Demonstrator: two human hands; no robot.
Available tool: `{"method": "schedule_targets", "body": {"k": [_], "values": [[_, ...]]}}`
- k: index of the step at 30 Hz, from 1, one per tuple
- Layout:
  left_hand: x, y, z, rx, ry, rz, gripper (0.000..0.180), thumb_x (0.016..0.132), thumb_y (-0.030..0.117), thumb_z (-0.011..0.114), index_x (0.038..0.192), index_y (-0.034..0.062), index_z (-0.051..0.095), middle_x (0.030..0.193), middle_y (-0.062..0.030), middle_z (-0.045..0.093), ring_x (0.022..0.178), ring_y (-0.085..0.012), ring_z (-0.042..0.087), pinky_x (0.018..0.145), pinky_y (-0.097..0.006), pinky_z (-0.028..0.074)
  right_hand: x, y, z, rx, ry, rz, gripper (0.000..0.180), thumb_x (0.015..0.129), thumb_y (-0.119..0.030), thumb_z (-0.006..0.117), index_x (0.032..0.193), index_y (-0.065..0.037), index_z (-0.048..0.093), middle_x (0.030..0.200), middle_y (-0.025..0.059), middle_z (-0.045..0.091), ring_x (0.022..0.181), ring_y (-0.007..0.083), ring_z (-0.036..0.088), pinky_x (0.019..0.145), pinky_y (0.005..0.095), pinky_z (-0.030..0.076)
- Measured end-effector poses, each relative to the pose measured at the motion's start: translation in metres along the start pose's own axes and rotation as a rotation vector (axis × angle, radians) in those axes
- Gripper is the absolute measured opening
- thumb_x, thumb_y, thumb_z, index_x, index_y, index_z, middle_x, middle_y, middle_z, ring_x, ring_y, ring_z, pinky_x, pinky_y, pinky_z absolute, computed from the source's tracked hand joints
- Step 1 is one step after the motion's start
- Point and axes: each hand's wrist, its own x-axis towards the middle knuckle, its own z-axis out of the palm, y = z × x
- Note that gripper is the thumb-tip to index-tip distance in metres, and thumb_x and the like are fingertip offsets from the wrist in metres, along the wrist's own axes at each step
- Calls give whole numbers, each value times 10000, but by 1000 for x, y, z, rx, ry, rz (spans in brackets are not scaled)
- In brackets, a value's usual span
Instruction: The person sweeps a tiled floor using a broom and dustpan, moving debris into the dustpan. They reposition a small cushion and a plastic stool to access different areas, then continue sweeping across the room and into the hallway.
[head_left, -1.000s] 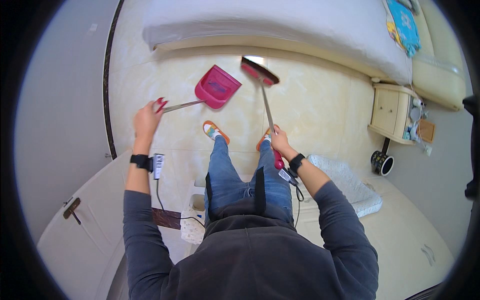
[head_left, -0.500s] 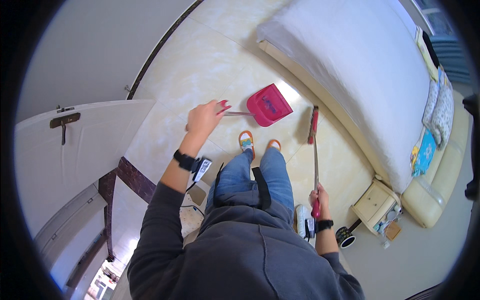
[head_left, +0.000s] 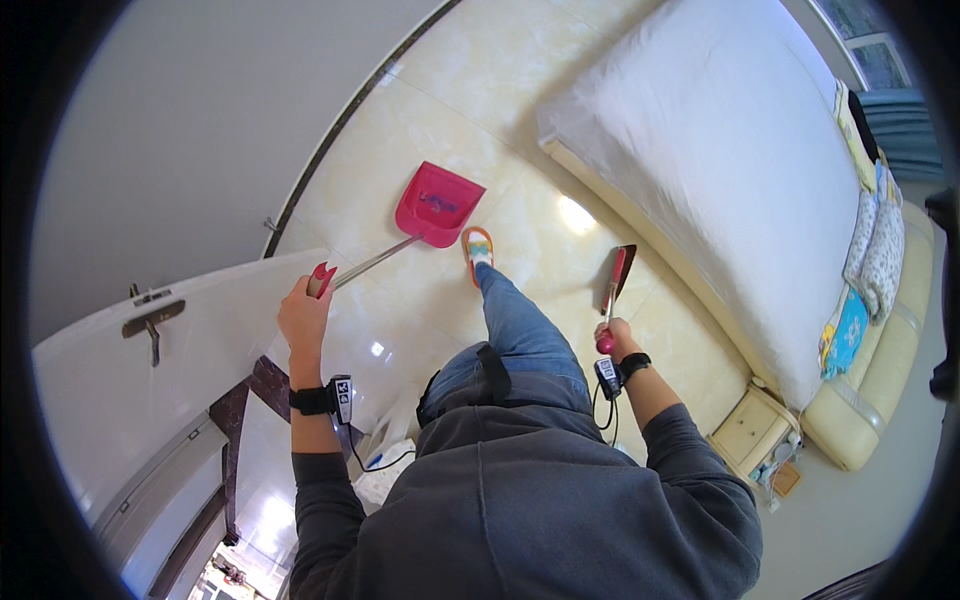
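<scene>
My left hand (head_left: 303, 318) is closed round the red grip of a long-handled dustpan (head_left: 438, 205). Its metal shaft slants away to a dark pink pan at the far left-centre, over the tiled floor. On the right, my right hand (head_left: 622, 338) holds a broom (head_left: 616, 278) by its dark pink handle end. The red broom head with dark bristles points away from me, beside the bed base. Whether the bristles touch the floor, I cannot tell. Dustpan and broom are well apart, with my sandalled foot (head_left: 478, 250) between them.
A bed (head_left: 700, 160) with a white sheet fills the far right. A small cream nightstand (head_left: 752, 430) stands by its headboard, with cords and small items on it. At left, a white door (head_left: 180, 350) with a handle stands ajar by the grey wall (head_left: 210, 130).
My left hand and the dustpan have swung to the left. The right hand has moved farther out, and the broom now looks foreshortened. One foot has stepped forward; the other is hidden.
</scene>
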Motion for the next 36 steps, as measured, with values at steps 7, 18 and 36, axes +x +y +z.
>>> {"method": "schedule_targets", "body": {"k": [7, 18, 36], "values": [[138, -45, 8, 40, 66, -77, 325, 708, 363, 639, 936, 134, 609, 804, -114, 633, 762, -318, 599, 650, -416, 475, -20, -34, 188, -138, -60, 50, 143, 795, -68, 261, 674, -61, 336, 490, 27, 379, 379, 139, 375, 358, 265, 347], [313, -96, -4, 47, -17, -95, 302, 725, 378, 614, 885, 122, 601, 823, -144, 618, 774, -360, 578, 676, -454, 461, -97, -128, 355, -33, -214, 203, 132, 863, -145, 338, 742, -95, 328, 515, -15, 359, 380, 79, 361, 330, 214, 295], [489, -151, 66, 290, -638, -392, 367, 699, 325, 605, 842, -12, 630, 863, -180, 615, 819, -356, 574, 759, -433, 462, -72, -399, 536, 39, -307, -231, 148, 840, -103, 435, 702, -118, 384, 531, -30, 377, 401, 73, 363, 361, 239, 289]]}}
